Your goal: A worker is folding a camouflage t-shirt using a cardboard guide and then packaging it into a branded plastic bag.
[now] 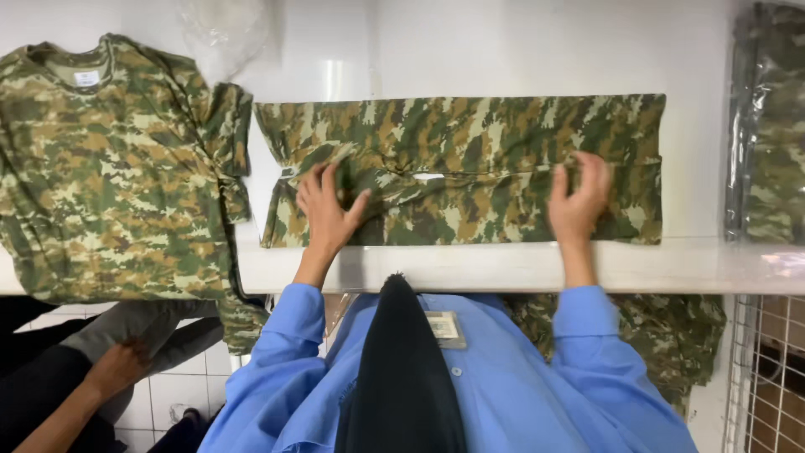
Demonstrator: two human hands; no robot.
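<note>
Pressing down on a folded camouflage shirt, both hands lay flat with their fingers spread wide and gripping nothing. The shirt stretched as a long band across the white counter, its near edge just inside the counter's front lip. The left hand rested on the end of the band where a sleeve bunched up, thumb splayed toward the middle; the right hand sat near the opposite end, fingertips touching the fold line that ran along the band. To the left of the folded shirt, just beside it, 1 open camouflage shirt lay spread flat with its collar pointing away from the person, one sleeve nearly touching the band. To the right of the folded shirt, apart from it, a bagged camouflage garment lay in clear plastic, and a crumpled clear bag sat beyond the band's left end. More camouflage cloth hung below the counter edge in front of the person's blue sleeves. Another person's hand showed low at the left, under the counter. Doing this well probably meant keeping both palms flat, smoothing outward from the middle, and keeping the long edges parallel so the bunched sleeve end lay even.
</note>
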